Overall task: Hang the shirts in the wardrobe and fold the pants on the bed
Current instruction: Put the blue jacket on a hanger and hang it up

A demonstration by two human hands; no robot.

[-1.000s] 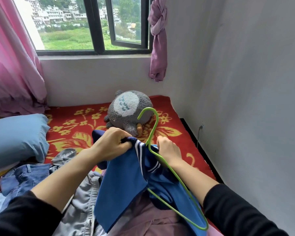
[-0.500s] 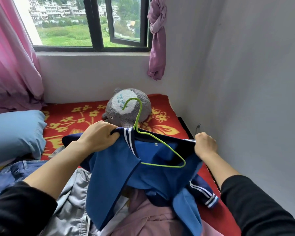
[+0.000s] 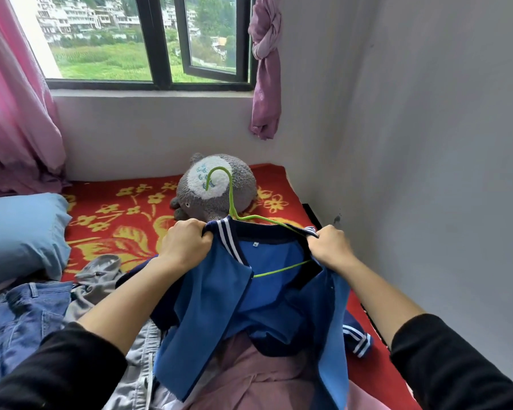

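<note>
Head view, left to right. At far left a blue pillow [image 3: 18, 235] lies on the bed [image 3: 116, 208]. Near it, blue jeans [image 3: 21, 315] and a grey garment [image 3: 98, 276] lie crumpled and unfolded, so the pants step appears not yet begun.

At centre-left, the left hand [image 3: 184, 247] grips the left side of the collar of the blue shirt [image 3: 219, 306]. Its fingers [image 3: 203, 236] are curled tightly round the striped collar edge, pinching the cloth.

Between the hands, a green hanger [image 3: 230, 199] sits inside the open neck. Its hook rises above the collar, in front of a grey plush toy [image 3: 243, 187] at the far end of the bed, and its lower bar shows across the shirt's inner lining.

At centre-right, the right hand [image 3: 329, 247] grips the other side of the collar, its fingers [image 3: 313, 242] closed on the cloth where the hanger's right arm enters it.

The two grips hold the neckline wide and raised off the bed, probably to settle the shoulders onto the hanger's arms. The shirt's front panels hang open below both hands, over a pink garment [image 3: 264, 380] nearest the viewer.

The wardrobe is not in view.
</note>
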